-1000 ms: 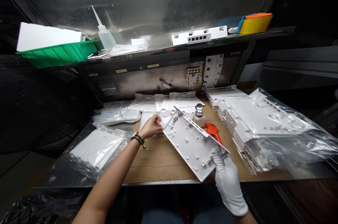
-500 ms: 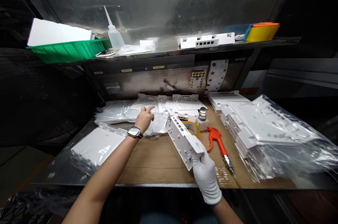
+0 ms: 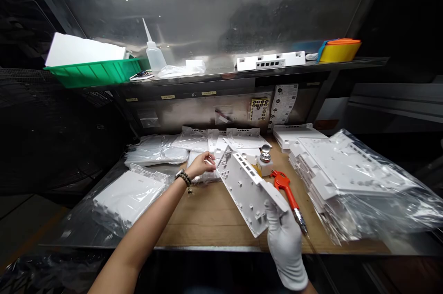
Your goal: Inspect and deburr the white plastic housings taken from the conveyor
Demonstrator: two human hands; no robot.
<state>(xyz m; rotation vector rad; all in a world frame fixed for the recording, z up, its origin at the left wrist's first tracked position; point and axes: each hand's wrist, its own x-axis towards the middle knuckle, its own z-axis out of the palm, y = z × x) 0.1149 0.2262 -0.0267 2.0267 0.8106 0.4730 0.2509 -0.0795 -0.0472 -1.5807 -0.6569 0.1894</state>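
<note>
The white-gloved right hand [image 3: 285, 243] clasps a white plastic panel [image 3: 242, 192] by its near right end, tilted above the brown bench covering [image 3: 197, 220]. The bare left hand [image 3: 201, 165] curls its fingers beside the panel's far left corner; whether they hold anything, I cannot tell. Just right of the gloved grip lies a red-orange air gun [image 3: 285, 188]; beyond it, a squat metal-topped bottle [image 3: 265, 168]; farther right, film-wrapped stacked white panels [image 3: 313, 178].
</note>
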